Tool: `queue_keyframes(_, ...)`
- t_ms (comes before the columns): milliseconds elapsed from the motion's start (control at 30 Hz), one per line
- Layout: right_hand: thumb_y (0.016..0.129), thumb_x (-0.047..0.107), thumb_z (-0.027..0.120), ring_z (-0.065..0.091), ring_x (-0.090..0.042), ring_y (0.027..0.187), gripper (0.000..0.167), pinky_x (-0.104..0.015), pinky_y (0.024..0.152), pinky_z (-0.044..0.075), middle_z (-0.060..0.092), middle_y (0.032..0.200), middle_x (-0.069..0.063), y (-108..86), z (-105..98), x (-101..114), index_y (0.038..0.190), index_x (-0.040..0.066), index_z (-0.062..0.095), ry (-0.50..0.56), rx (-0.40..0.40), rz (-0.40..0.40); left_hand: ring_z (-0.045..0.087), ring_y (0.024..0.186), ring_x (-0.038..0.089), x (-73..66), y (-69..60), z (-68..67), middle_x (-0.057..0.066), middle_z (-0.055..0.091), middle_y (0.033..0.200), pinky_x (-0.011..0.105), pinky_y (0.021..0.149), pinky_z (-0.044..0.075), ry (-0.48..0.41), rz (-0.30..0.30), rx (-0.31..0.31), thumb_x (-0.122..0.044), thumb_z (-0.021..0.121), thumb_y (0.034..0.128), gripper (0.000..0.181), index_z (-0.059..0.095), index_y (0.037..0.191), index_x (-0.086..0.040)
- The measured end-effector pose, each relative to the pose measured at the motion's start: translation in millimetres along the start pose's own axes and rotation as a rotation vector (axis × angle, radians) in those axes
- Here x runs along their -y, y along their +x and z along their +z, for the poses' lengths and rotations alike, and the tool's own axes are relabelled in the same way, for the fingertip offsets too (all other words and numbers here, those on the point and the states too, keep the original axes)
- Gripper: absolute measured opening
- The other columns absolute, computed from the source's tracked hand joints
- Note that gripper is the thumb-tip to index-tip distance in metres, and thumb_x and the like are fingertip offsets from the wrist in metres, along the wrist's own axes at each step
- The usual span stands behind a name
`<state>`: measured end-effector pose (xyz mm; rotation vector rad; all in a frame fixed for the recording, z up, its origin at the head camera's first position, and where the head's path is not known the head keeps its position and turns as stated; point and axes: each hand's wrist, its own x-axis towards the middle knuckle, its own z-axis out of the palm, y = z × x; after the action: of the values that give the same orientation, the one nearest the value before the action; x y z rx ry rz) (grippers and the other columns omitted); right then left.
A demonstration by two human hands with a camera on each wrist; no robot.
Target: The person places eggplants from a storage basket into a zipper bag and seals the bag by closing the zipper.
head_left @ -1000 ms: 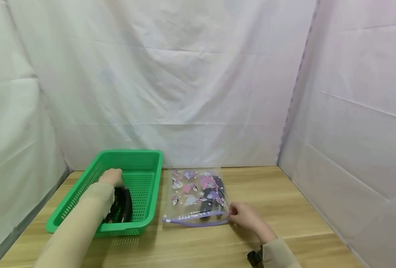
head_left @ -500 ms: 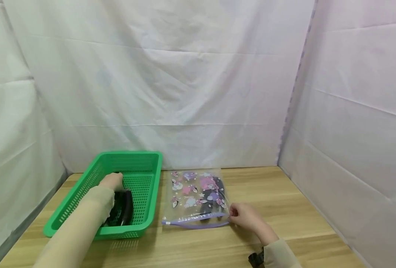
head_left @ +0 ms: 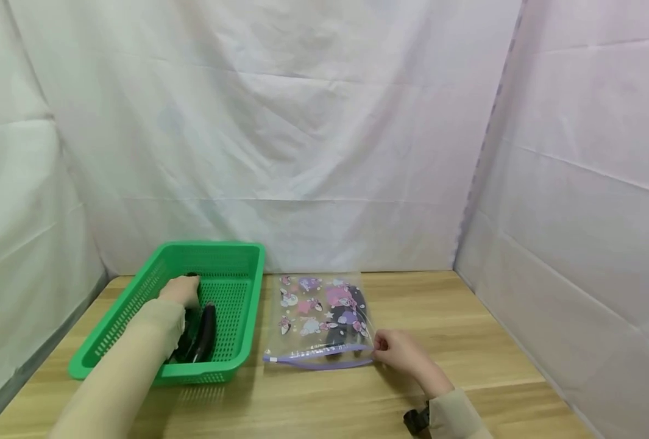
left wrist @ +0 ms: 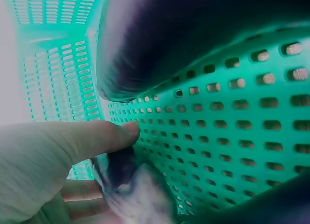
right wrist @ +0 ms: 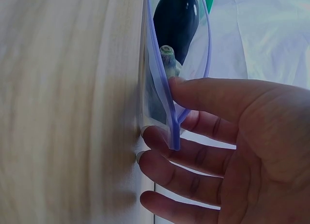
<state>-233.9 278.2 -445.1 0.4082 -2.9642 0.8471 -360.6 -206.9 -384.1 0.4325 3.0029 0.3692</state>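
Note:
My left hand (head_left: 180,291) is down inside the green basket (head_left: 239,353). Its thumb and fingers pinch the pale stem end of a dark eggplant (left wrist: 140,190). Another purple-black eggplant (head_left: 206,332) lies beside that hand; a large one (left wrist: 155,40) looms at the top of the left wrist view. My right hand (head_left: 403,355) pinches the near right corner of a clear zip bag (head_left: 297,335) printed with cartoon figures. The purple zip edge gapes a little. Inside the bag, eggplants (right wrist: 177,23) show, one with its green stem (right wrist: 167,52) towards the opening.
The basket stands at the left of the wooden table (head_left: 313,405), with the bag flat to its right. White cloth (head_left: 324,134) hangs behind and on both sides. A black wrist mount (head_left: 416,419) sits below my right hand.
My left hand stays in the basket with a small shift. A dark end now shows past its knuckles, and the eggplant beside it leans and stands out more. My right hand stays at the bag corner.

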Motion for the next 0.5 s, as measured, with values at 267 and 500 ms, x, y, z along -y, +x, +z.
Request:
queue_keyframes(267,0.082,0.012,0.072,0.048,-0.009,0.055,0.019,-0.026,0.049,0.042,0.053,0.064,0.008,3.2,0.9,-0.7,0.073,0.016,0.055,0.008,0.004,-0.021,0.049,0.109,0.055,-3.1,1.0,-7.8,0.041,0.041,0.134,0.037,0.057,0.040,0.025,-0.040,0.018,0.006,0.058,0.0887,0.054,0.040,0.139,0.013)
queue_keyframes(500,0.082,0.013,0.072,0.048,-0.010,0.054,0.019,-0.027,0.049,0.043,0.053,0.063,0.007,-0.3,1.3,-2.1,0.073,0.016,0.055,0.015,0.005,-0.007,0.054,0.099,0.047,-5.6,-0.8,-9.4,0.041,0.039,0.135,0.035,0.052,0.038,0.010,-0.040,0.014,0.007,0.054,0.0895,0.054,0.039,0.141,0.011)
